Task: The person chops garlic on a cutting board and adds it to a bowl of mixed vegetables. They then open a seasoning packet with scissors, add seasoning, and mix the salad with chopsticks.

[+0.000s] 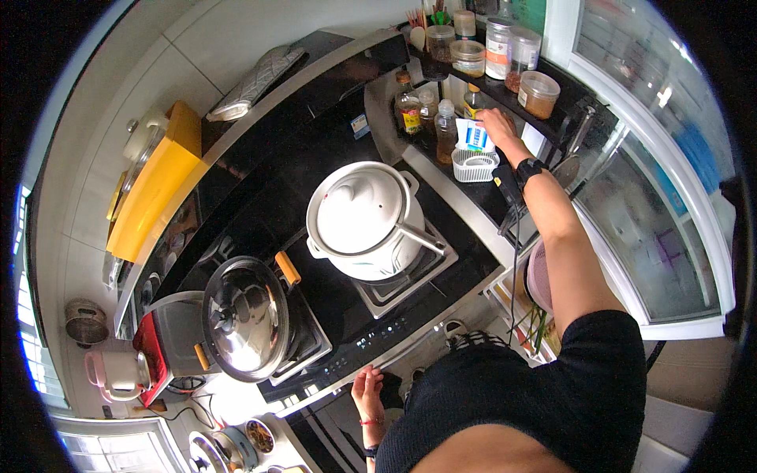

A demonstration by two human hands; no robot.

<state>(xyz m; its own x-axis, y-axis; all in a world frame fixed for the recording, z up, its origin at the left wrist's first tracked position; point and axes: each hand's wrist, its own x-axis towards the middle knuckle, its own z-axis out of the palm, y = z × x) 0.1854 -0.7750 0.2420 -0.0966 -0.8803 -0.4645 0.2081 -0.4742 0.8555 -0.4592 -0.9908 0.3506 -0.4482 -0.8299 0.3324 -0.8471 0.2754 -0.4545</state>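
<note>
My right hand (498,126) reaches over the side shelf, its fingers at the top edge of a white packet with blue print (475,136). The packet's lower end is at a white slotted plastic basket (475,167); whether it rests inside I cannot tell. My left hand (368,390) hangs at the stove's front edge with fingers partly curled, and nothing shows in it. Between the hands, a white lidded ceramic pot (366,219) stands on the right burner, with a metal handle lying across its rim. A wok with a steel lid (247,319) sits on the left burner.
Sauce bottles (408,109) stand left of the basket. Lidded jars (538,94) line the raised black shelf. A black cable (514,266) hangs beside my right arm. An oven mitt (257,83) and a yellow box (157,183) lie along the range hood. A pink-and-white kettle (121,373) stands far left.
</note>
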